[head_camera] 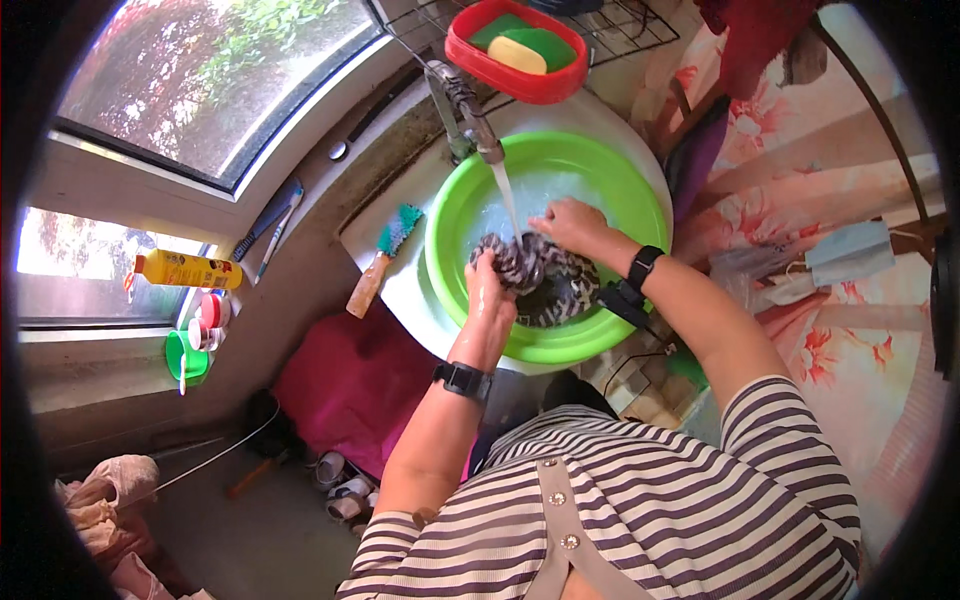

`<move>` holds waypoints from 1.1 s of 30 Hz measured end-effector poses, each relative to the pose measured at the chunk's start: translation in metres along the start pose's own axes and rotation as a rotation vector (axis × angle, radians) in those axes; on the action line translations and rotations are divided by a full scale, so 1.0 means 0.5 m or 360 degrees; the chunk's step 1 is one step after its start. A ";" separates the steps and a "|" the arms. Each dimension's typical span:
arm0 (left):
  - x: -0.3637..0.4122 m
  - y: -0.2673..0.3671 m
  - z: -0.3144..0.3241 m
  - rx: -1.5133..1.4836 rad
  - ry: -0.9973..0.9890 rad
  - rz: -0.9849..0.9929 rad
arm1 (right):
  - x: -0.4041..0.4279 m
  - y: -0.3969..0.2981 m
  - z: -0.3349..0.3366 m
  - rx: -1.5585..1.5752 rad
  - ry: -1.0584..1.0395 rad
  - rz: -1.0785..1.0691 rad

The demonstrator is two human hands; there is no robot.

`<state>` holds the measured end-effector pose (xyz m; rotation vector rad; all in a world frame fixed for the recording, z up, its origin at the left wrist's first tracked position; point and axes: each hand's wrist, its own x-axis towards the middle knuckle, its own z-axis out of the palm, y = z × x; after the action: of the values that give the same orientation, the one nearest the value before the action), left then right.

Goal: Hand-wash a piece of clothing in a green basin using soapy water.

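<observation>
A wet piece of dark-and-pale patterned fabric lies in a bright green plastic basin in the white sink. My left hand grips a bunched part of it, lifted at the basin's left side. My right hand is curled just above the fabric's far edge; whether cloth is between its fingers is hidden. From the metal faucet a stream of water runs down onto the bunched cloth between my hands. Water stands in the basin.
A wooden-handled scrub brush rests on the white sink rim. Above hangs a red soap dish with sponges and soap. A yellow bottle and green cup stand on the left window ledge. A floral curtain hangs at right.
</observation>
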<state>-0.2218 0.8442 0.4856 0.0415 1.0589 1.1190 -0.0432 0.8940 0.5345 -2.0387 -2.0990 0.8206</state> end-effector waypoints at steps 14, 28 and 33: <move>-0.046 0.010 -0.005 0.0076 0.0159 -0.0145 | 0.272 -0.056 -0.051 0.0439 0.0696 -0.0583; -0.043 -0.001 -0.019 0.0089 0.0205 -0.0138 | 0.458 -0.066 -0.015 0.1165 0.0437 -0.0333; -0.041 0.008 -0.012 -0.0046 -0.0040 -0.0176 | 0.525 0.009 0.052 0.1254 0.0612 -0.0408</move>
<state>-0.2294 0.8283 0.4982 -0.0255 1.0107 1.0313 -0.0758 1.1357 0.4341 -1.3439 -1.4505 0.9193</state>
